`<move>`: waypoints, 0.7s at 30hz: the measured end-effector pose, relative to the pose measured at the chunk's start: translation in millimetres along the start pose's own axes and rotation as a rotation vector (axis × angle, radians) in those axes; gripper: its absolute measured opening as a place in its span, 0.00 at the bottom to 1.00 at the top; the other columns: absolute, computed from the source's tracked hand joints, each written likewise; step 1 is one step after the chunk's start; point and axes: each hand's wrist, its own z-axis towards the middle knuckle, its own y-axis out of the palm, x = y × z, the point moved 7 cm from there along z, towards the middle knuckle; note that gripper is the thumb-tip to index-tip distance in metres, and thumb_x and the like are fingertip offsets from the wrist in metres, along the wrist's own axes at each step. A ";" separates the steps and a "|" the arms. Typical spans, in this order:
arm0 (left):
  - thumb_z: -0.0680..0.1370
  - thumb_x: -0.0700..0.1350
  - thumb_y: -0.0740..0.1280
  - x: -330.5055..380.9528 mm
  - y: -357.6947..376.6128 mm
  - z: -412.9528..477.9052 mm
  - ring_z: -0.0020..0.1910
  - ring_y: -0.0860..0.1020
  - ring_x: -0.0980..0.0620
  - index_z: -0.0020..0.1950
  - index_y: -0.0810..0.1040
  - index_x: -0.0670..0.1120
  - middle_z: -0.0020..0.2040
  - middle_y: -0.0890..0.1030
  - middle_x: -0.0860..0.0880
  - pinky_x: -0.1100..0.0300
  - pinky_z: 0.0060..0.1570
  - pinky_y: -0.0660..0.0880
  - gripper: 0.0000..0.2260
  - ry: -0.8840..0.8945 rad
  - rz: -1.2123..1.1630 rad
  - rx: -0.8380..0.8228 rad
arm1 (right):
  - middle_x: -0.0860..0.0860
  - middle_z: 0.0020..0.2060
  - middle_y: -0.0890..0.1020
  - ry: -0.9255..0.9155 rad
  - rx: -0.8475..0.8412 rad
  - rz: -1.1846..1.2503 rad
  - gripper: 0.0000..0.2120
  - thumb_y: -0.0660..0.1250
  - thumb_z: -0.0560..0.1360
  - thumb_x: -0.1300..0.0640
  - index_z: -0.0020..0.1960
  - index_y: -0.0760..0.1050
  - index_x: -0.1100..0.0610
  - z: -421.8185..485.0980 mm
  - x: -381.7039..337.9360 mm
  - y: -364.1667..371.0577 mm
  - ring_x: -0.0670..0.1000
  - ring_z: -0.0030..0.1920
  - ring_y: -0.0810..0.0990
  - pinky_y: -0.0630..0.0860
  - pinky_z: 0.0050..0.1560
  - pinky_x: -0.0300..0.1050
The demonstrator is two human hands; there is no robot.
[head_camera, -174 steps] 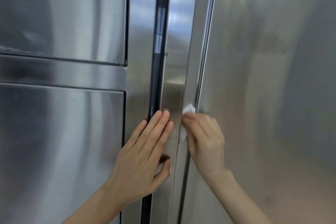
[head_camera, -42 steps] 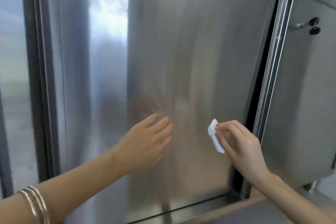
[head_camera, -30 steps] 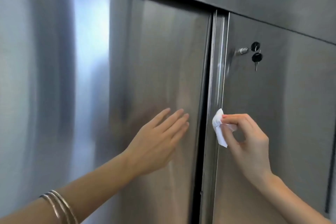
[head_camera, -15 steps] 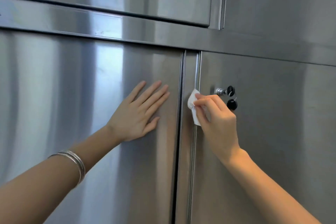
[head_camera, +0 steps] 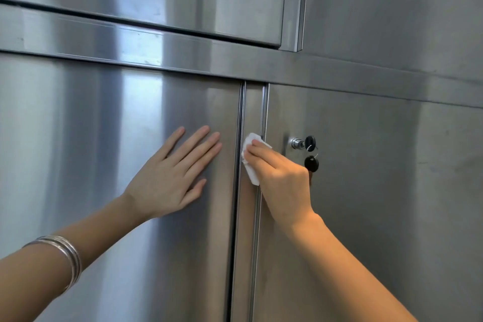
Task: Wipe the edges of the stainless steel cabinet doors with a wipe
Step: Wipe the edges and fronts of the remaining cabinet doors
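Our right hand [head_camera: 282,183] grasps the wipe [head_camera: 251,175], a small white crumpled pad, with fingers curled over it, pressing it against the narrow upright edge of the right door [head_camera: 379,204]. This is near that door's top left corner, just left of the lock [head_camera: 297,143], where one black-headed key [head_camera: 310,141] sits and a second hangs below. The wipe shows creased above and below our fingers, while our left hand [head_camera: 170,180] lies flat and released on the left door [head_camera: 91,151], fingers straight and spread, close to its right edge, with silver bangles [head_camera: 66,253] on the forearm.
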 end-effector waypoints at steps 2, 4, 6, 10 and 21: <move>0.81 0.51 0.53 -0.6 0.1 -0.3 0.78 0.56 0.42 0.78 0.56 0.40 0.79 0.57 0.43 0.41 0.75 0.55 0.28 0.002 -0.002 -0.016 | 0.47 0.42 0.86 0.009 0.009 -0.073 0.06 0.73 0.66 0.66 0.39 0.84 0.56 20.0 4.2 0.8 0.46 0.40 0.84 0.74 0.30 0.35; 0.81 0.51 0.53 -0.4 -0.4 -1.0 0.78 0.56 0.42 0.79 0.56 0.39 0.79 0.57 0.42 0.41 0.74 0.55 0.28 -0.001 0.000 -0.015 | 0.46 0.40 0.85 0.016 0.031 -0.110 0.06 0.73 0.65 0.66 0.38 0.83 0.56 35.1 8.8 2.3 0.47 0.36 0.84 0.73 0.25 0.38; 0.81 0.51 0.53 1.1 -1.2 -0.1 0.78 0.56 0.42 0.78 0.57 0.39 0.79 0.58 0.42 0.41 0.74 0.56 0.28 -0.004 -0.015 -0.014 | 0.47 0.39 0.85 0.067 0.061 -0.111 0.04 0.73 0.66 0.65 0.38 0.83 0.57 35.7 10.5 2.1 0.47 0.35 0.83 0.72 0.23 0.39; 0.80 0.50 0.54 0.1 -3.7 0.5 0.77 0.59 0.41 0.77 0.61 0.39 0.77 0.62 0.42 0.41 0.73 0.58 0.27 -0.007 -0.036 0.004 | 0.46 0.39 0.85 0.121 0.031 -0.125 0.03 0.75 0.67 0.63 0.38 0.83 0.57 13.9 0.2 4.1 0.47 0.34 0.83 0.72 0.23 0.38; 0.80 0.51 0.55 0.1 -3.4 -0.4 0.77 0.59 0.42 0.77 0.60 0.40 0.78 0.61 0.42 0.42 0.73 0.57 0.27 0.002 -0.073 0.030 | 0.49 0.40 0.86 0.264 0.096 -0.109 0.02 0.74 0.68 0.64 0.40 0.83 0.59 29.7 8.6 7.6 0.52 0.33 0.83 0.76 0.27 0.43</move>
